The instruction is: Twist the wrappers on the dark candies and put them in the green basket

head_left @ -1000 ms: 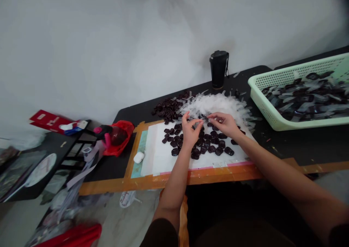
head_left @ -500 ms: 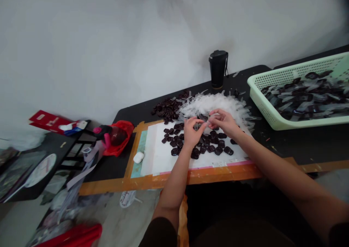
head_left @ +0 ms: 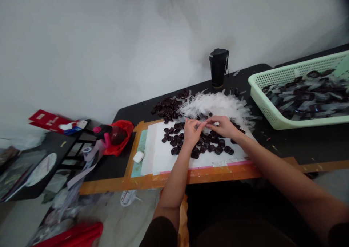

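Note:
My left hand [head_left: 192,131] and my right hand [head_left: 222,126] meet fingertip to fingertip over the white sheet [head_left: 160,156]. Both are closed in a pinch, and whatever lies between the fingertips is too small and hidden to make out. Under and around them are spread several dark, glossy, rounded-square pieces [head_left: 211,148]. Just behind my hands is a heap of thin, clear-white plastic strips [head_left: 215,103]. To its left sits a pile of more small dark pieces [head_left: 167,108].
A pale green basket [head_left: 263,105] on the right holds dark pieces with clear strips. A black tumbler [head_left: 218,68] stands at the back. On the left are a white earbud-type case [head_left: 138,157] and a red tray [head_left: 124,127] with a bottle in it. Brown tape [head_left: 152,183] lines the table's front edge.
My right hand has come down slightly, its fingers now more closed against my left fingertips. My left hand stays in about the same place.

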Available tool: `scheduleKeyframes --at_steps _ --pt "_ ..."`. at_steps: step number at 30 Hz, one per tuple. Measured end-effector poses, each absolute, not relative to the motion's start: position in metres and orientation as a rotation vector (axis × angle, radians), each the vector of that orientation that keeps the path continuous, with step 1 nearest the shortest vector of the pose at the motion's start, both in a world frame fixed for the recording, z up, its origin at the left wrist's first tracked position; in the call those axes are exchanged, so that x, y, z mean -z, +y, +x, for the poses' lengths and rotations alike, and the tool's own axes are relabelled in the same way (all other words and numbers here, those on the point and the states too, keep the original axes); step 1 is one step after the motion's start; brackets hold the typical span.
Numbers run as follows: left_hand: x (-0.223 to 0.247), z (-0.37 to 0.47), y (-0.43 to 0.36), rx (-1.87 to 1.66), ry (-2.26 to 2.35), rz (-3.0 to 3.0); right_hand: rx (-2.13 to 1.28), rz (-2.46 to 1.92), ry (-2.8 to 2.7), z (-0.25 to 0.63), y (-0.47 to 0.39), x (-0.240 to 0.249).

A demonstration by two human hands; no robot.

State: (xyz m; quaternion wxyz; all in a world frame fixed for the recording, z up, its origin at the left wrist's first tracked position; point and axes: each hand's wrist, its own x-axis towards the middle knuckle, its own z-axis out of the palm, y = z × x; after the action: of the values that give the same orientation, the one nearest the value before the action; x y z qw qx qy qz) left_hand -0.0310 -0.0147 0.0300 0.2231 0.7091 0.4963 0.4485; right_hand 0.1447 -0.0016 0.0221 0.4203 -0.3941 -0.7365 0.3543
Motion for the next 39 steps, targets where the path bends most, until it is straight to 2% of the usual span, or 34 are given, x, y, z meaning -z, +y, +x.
scheduleKeyframes --at_steps 5,9,12,16,21,29,35,39 --pt "-0.036 -0.034 -0.020 -1.263 1.444 2.166 -0.898 -1.109 -1.538 0.148 0.002 -0.021" --pt "-0.031 -0.028 -0.025 -0.877 1.119 2.318 -0.886 -1.111 -1.329 0.153 0.005 -0.023" --pt "-0.024 -0.020 -0.028 -0.706 1.005 2.363 -1.057 -1.042 -1.214 0.151 0.004 -0.026" --pt "-0.018 -0.015 -0.028 -0.646 0.989 2.347 -1.293 -0.932 -1.101 0.148 0.002 -0.031" --pt "-0.015 -0.020 -0.019 -0.882 1.168 2.023 -1.396 -0.874 -1.021 0.149 0.003 -0.031" --pt "-0.023 -0.024 -0.013 -1.203 1.006 1.111 -1.467 -0.872 -1.095 0.144 0.001 -0.030" --pt "-0.028 -0.022 -0.014 -1.279 0.942 0.883 -1.729 -0.750 -0.907 0.143 -0.001 -0.033" --pt "-0.029 -0.023 -0.013 -1.314 0.924 0.822 -1.661 -0.729 -0.979 0.145 0.000 -0.030"
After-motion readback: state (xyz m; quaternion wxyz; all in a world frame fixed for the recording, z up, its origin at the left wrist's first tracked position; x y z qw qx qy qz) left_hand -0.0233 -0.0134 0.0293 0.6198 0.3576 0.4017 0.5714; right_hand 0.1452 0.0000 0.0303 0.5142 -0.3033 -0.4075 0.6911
